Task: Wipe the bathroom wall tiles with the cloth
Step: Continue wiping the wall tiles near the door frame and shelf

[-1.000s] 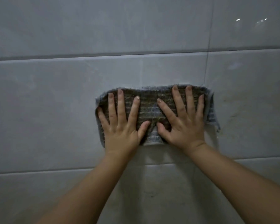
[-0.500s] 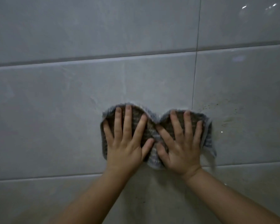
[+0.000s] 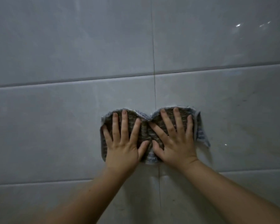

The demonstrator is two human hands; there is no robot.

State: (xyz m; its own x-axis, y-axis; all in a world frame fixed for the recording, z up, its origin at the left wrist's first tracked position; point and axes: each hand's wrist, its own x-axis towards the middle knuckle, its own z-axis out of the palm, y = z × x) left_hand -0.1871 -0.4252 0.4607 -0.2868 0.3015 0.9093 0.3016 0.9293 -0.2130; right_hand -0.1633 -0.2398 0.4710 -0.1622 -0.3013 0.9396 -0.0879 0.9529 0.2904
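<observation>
On the grey wall tiles (image 3: 55,126), both flat, spread hands press the cloth (image 3: 146,128)

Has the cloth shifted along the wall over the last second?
Yes. The cloth moved right: the vertical grout line, earlier near its right edge, now crosses its middle.

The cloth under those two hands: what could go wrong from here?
The cloth is only pressed flat to the wall tiles by the left hand and right hand, not gripped, so it might slip and drop if pressure eases. It is bunched up between the hands, so that strip may wipe poorly. Its right corner hangs free past the right hand and may miss dirt.
</observation>
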